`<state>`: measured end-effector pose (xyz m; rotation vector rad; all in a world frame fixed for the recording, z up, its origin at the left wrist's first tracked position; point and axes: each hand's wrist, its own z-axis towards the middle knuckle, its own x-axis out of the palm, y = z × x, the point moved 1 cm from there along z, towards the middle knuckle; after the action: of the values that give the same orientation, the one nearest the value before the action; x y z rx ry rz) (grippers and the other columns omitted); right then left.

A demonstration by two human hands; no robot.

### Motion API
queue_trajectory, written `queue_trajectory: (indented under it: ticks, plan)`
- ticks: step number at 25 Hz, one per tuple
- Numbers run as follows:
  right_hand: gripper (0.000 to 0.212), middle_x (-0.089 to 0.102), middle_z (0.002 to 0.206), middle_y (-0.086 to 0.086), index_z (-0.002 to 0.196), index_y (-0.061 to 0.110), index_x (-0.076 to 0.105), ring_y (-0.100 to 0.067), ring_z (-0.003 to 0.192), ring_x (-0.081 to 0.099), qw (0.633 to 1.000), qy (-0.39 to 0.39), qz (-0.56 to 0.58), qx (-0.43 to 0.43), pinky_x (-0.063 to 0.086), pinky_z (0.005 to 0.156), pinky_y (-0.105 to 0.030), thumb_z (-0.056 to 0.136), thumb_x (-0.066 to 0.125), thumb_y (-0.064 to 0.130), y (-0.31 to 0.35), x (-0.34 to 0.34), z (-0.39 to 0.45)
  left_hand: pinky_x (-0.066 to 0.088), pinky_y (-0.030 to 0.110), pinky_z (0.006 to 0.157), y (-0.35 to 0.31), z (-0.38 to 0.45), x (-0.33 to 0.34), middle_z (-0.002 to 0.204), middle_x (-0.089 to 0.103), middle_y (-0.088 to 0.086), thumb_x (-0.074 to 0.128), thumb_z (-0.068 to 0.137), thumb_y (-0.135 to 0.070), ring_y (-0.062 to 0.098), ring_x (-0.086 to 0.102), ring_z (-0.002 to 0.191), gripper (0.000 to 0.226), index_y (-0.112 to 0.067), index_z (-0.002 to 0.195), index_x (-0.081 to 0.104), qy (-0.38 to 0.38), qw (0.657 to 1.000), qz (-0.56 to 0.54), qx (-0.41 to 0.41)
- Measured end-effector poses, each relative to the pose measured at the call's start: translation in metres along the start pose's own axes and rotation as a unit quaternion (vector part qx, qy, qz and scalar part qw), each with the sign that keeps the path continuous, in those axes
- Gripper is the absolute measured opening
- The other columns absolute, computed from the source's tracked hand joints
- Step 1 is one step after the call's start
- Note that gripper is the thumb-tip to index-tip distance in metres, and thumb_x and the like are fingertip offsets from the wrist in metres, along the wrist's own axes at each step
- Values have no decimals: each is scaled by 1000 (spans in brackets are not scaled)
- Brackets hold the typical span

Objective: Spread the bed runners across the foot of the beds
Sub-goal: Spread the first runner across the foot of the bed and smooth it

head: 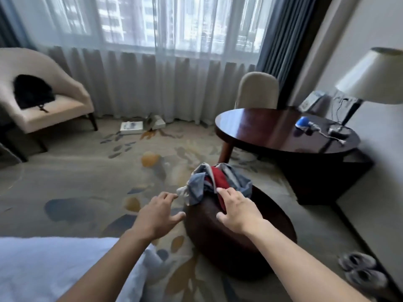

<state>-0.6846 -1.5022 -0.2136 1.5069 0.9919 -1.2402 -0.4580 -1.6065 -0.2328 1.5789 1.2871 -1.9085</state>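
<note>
Dark round stool (pixel 239 234), crumpled grey-and-red cloth (pixel 218 184), possibly bed runners, on top

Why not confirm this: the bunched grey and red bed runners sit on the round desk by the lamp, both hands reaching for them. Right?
Wrong in one respect. The head view shows the bed runners bunched on the dark round ottoman, not the desk. Both the left hand and right hand do reach for them.

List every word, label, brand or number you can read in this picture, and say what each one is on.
No text can be read anywhere.
White flat box on the carpet: bluish marks, too blurred to read.
Pale card stand at the back of the round dark wooden table: print too blurred to read.
Crumpled grey and red bed runners: no lettering visible.
</note>
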Motion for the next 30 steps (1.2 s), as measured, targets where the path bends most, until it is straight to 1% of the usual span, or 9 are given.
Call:
queue_trajectory:
  ticks: [4,8,11,14,17,20,25,27,30]
  plan:
    - [79,39,148,2,153,27,24,-21,132,43,998,2,18,59,43,104,-40,86,58,50,-95,-5,1,45,38,101,-40,47,32,142,45,-7,57,84,-62,18,46,129,70,-29,143,42,36,999,22,4]
    - [79,40,147,6,152,29,25,-19,130,44,996,17,44,74,45,101,-37,84,59,52,-140,3,25,45,38,101,-57,95,49,145,43,-6,57,83,-62,19,46,129,67,-29,140,44,57,998,29,7]
    - [77,41,146,5,151,28,28,-20,130,45,994,29,61,91,44,102,-38,84,59,53,-165,13,69,43,35,103,-62,153,65,146,43,-4,58,84,-60,19,44,131,68,-27,142,43,76,997,27,17]
    - [73,47,143,4,147,28,35,-21,129,47,995,30,63,75,43,104,-39,84,59,54,-183,16,126,40,34,105,-66,221,78,144,44,-4,61,85,-56,19,43,131,67,-28,142,44,91,994,8,59]
    - [70,52,139,5,144,29,41,-19,127,50,994,37,81,68,44,104,-39,83,60,57,-202,28,191,35,33,109,-59,296,98,145,44,-5,62,84,-55,16,40,133,65,-30,142,45,128,986,-23,108]
    - [69,52,139,9,143,31,41,-16,126,50,994,66,66,51,45,103,-38,83,58,59,-220,45,246,33,31,111,-46,357,119,148,42,-8,61,85,-57,14,38,136,64,-31,142,45,152,979,-5,136]
    - [66,51,137,11,143,32,42,-14,123,51,992,91,78,38,46,99,-35,84,58,58,-247,84,321,30,30,112,-22,432,157,147,45,-4,67,85,-48,18,40,134,61,-26,140,50,176,974,-7,143]
    - [67,52,136,9,142,29,43,-15,120,52,992,90,83,27,46,96,-35,84,58,58,-263,111,352,30,29,110,-8,462,181,146,47,0,70,83,-45,20,43,133,62,-23,138,53,164,974,-3,156]
    - [73,50,137,4,143,24,43,-20,123,51,992,97,78,7,48,96,-38,81,63,57,-291,156,392,31,38,113,12,502,225,148,45,6,72,80,-49,27,40,135,71,-22,141,50,155,972,31,172]
